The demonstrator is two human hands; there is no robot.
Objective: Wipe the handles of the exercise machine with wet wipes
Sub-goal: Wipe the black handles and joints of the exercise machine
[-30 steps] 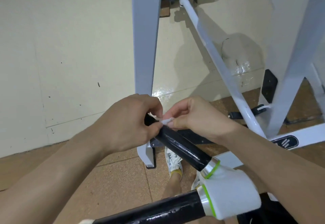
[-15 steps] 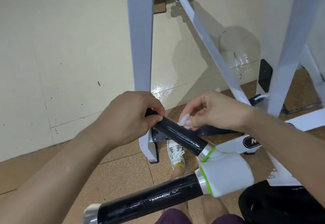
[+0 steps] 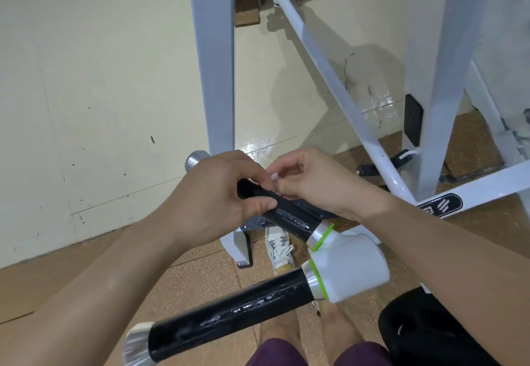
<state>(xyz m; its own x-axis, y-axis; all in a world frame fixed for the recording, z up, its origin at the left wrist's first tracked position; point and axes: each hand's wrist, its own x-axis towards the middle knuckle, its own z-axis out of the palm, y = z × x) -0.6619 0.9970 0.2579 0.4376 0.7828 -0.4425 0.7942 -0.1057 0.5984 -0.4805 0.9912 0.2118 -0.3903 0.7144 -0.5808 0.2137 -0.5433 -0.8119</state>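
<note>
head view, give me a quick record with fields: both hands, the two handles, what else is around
left hand: grips the upper handle near its far end
right hand: pinches a small pale wipe scrap against that handle
lower handle: black, glossy streaks, no hand on it
joint: white housing joins both handles
floor: shoe below the handles

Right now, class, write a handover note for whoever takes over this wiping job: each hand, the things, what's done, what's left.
Left hand holds the upper handle near its far end.
Right hand pinches a small white wipe, mostly hidden, at that handle.
Done: lower handle and the upper one's bare part show wet streaks.
Left: probably the stretch under the left hand; check both.
</note>
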